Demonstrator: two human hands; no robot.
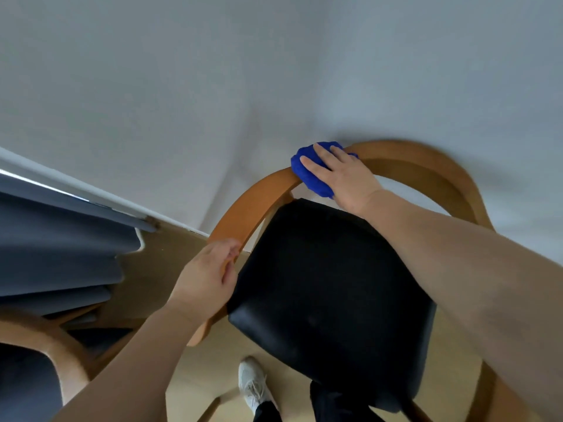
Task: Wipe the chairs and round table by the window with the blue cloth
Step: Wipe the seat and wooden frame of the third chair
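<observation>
Left hand [207, 272] reaches in on a bare forearm that rises from the bottom-left corner, passing over the pale wooden frame of a second chair [61, 351] with a dark grey seat, only partly in view. Above that chair hang the folds of a grey-blue curtain [61, 239], whose lower edge ends near the white skirting at the foot of the wall [182, 86]. The left hand's fingers are curled round the left side of the chair's curved wooden rail [259, 199], gripping it just beside the front-left corner of the seat; motion blur hides the finer lie of the fingers. Below, on the light wood floor [198, 376], stands a white laced shoe [253, 385] with a dark trouser leg beside it. The chair [426, 166] fills the middle, seen from above, its black padded seat [332, 287] glossy and ringed by the rail, which arcs from the left armrest round the back to the right side. The blue cloth [304, 175] is bunched on top of that rail at the back of the chair, draped over both its edges and close to the wall. The right hand [347, 178] lies on the cloth with fingers fairly straight and slightly spread, pressing it onto the wood; the thumb is hidden. Its bare forearm crosses the rear-right part of the seat and leaves at the right edge.
</observation>
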